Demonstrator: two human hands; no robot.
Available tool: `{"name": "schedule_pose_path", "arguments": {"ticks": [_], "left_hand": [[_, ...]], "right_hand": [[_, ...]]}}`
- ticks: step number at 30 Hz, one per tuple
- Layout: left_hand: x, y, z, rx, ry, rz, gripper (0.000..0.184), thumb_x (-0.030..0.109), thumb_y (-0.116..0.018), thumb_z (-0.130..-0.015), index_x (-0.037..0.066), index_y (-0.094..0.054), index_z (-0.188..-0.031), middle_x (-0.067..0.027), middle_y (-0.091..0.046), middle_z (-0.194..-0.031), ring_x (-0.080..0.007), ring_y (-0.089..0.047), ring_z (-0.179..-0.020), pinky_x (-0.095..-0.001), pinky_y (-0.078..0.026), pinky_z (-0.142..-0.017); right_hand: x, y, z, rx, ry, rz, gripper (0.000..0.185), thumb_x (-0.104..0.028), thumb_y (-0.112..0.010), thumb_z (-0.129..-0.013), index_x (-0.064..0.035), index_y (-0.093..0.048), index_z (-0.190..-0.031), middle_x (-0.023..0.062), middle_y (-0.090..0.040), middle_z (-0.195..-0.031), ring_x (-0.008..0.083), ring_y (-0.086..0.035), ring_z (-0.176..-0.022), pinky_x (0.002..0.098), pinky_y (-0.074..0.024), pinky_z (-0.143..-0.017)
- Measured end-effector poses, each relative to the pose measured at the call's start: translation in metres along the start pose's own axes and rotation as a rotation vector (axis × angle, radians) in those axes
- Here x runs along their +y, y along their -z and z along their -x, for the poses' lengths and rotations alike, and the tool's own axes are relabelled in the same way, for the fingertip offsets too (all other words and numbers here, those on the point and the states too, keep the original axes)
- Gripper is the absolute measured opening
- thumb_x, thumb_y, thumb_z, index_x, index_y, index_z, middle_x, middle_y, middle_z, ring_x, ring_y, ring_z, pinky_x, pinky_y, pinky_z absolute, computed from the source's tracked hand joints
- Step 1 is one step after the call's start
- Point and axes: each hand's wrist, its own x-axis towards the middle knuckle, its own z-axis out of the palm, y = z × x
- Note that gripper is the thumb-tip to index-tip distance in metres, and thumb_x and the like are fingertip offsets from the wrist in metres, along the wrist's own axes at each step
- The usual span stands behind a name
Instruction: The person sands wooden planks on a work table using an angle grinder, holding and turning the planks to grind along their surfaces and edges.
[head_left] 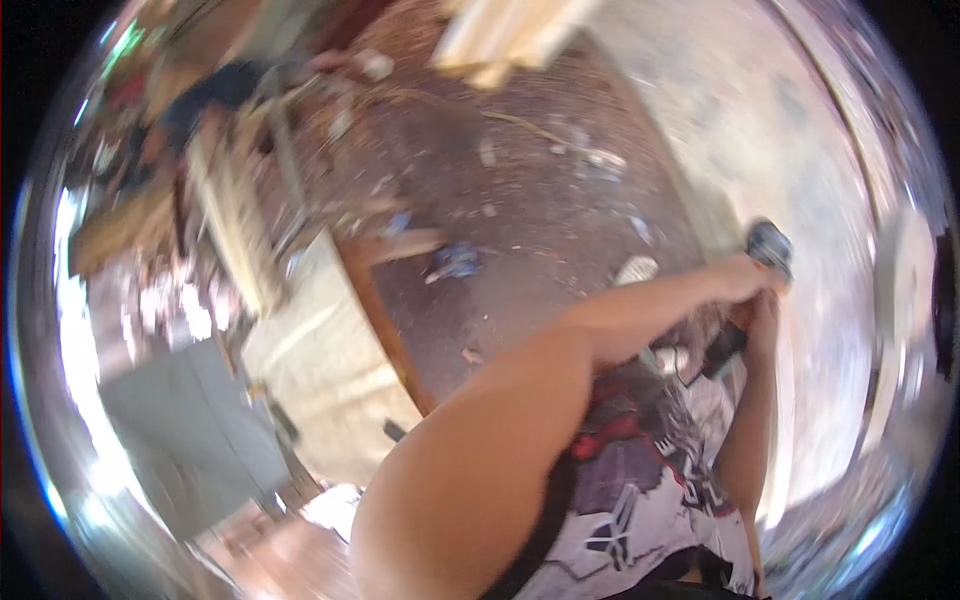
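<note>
Motion blurs the view. My left hand [738, 280] reaches across from the lower left and is closed at a dark, rounded tool [768, 245], whose exact kind I cannot make out. Right beside it, my right hand [768, 303] is closed too and seems to grip the same tool from below; its fingers are mostly hidden. The tool's grey-black end sticks out past both hands, over the edge of a large pale panel [800, 130]. Below the hands, a dark piece [725, 348] shows close to my body, and I cannot tell whether it belongs to the tool.
Scraps litter the brown floor [520, 210]. Pale timber [515, 35] juts in at the top. To the left are a cream-topped table [325, 370], a grey panel [195, 430] and long planks [230, 220]. Another person [215, 100] bends at the upper left.
</note>
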Motion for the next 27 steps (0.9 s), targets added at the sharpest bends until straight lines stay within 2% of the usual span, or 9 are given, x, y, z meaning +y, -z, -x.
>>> {"name": "schedule_pose_path", "arguments": {"ticks": [3,5,8,13,16,19,22,25,27], "left_hand": [[-0.017,0.018,-0.035,0.124,-0.015,-0.020,0.078,0.068,-0.063,-0.086,-0.005,-0.072,-0.113,-0.0294,-0.070,-0.110,-0.0365,-0.070,-0.101,-0.0435,-0.055,-0.085],[-0.020,0.035,-0.050,0.068,-0.026,0.219,0.084,0.070,-0.063,-0.085,-0.007,-0.070,-0.116,-0.0319,-0.068,-0.110,-0.0395,-0.072,-0.094,-0.0454,-0.059,-0.074],[0.002,0.054,-0.034,0.158,0.042,0.246,0.084,0.070,-0.063,-0.085,-0.007,-0.069,-0.118,-0.0317,-0.068,-0.109,-0.0407,-0.073,-0.089,-0.0460,-0.060,-0.066],[-0.005,0.026,-0.040,0.138,-0.055,0.235,0.082,0.067,-0.066,-0.085,-0.007,-0.068,-0.118,-0.0312,-0.069,-0.107,-0.0431,-0.072,-0.086,-0.0518,-0.059,-0.067],[-0.011,-0.007,-0.038,0.053,0.095,0.302,0.082,0.067,-0.067,-0.085,-0.007,-0.066,-0.121,-0.0321,-0.068,-0.106,-0.0462,-0.071,-0.086,-0.0547,-0.058,-0.072],[-0.022,-0.036,-0.037,0.034,0.119,0.167,0.074,0.067,-0.064,-0.088,-0.003,-0.072,-0.111,-0.0250,-0.069,-0.107,-0.0385,-0.069,-0.097,-0.0505,-0.057,-0.075],[-0.037,-0.063,-0.043,0.046,0.034,0.192,0.074,0.066,-0.061,-0.090,-0.004,-0.072,-0.113,-0.0267,-0.068,-0.108,-0.0384,-0.070,-0.094,-0.0489,-0.058,-0.071],[-0.031,-0.091,-0.022,0.080,0.106,0.190,0.084,0.068,-0.062,-0.086,-0.009,-0.065,-0.120,-0.0344,-0.066,-0.107,-0.0468,-0.072,-0.078,-0.0511,-0.059,-0.063],[-0.025,-0.111,-0.010,0.013,0.102,0.174,0.072,0.063,-0.059,-0.092,-0.003,-0.071,-0.116,-0.0288,-0.068,-0.108,-0.0377,-0.071,-0.090,-0.0456,-0.059,-0.065]], "right_hand": [[-0.030,-0.031,-0.022,0.002,0.013,0.008,0.033,-0.035,-0.052,-0.106,-0.0053,-0.057,-0.121,0.0026,-0.065,-0.101,0.0131,-0.063,-0.086,0.0303,-0.0521,-0.076],[-0.051,-0.041,-0.040,-0.004,0.047,0.034,0.032,-0.035,-0.053,-0.105,-0.0062,-0.057,-0.119,0.0018,-0.064,-0.098,0.0126,-0.062,-0.084,0.0298,-0.0514,-0.074],[-0.051,-0.035,-0.068,-0.122,-0.019,0.107,0.038,-0.034,-0.054,-0.106,-0.0045,-0.055,-0.130,0.0037,-0.065,-0.111,0.0144,-0.063,-0.098,0.0310,-0.0513,-0.082],[-0.038,-0.012,-0.057,-0.086,0.008,0.094,0.041,-0.037,-0.055,-0.105,-0.0052,-0.054,-0.131,0.0040,-0.065,-0.113,0.0152,-0.063,-0.101,0.0307,-0.0509,-0.083],[-0.017,0.021,-0.044,-0.137,0.041,0.042,0.036,-0.036,-0.056,-0.105,-0.0065,-0.055,-0.127,0.0028,-0.063,-0.110,0.0138,-0.062,-0.096,0.0301,-0.0508,-0.079],[-0.020,0.023,-0.002,-0.086,0.030,0.015,0.033,-0.035,-0.057,-0.105,-0.0076,-0.055,-0.123,0.0015,-0.062,-0.104,0.0126,-0.061,-0.090,0.0293,-0.0503,-0.075],[-0.004,0.044,0.016,-0.079,0.049,-0.014,0.030,-0.034,-0.059,-0.104,-0.0081,-0.055,-0.119,0.0005,-0.060,-0.099,0.0118,-0.059,-0.084,0.0287,-0.0496,-0.072],[-0.001,0.061,0.042,-0.086,0.068,-0.067,0.028,-0.031,-0.059,-0.103,-0.0081,-0.055,-0.118,0.0008,-0.060,-0.097,0.0117,-0.059,-0.083,0.0286,-0.0495,-0.070],[0.003,0.075,0.057,-0.061,0.065,-0.085,0.027,-0.029,-0.059,-0.103,-0.0080,-0.054,-0.118,0.0012,-0.060,-0.096,0.0117,-0.059,-0.082,0.0287,-0.0496,-0.069]]}}
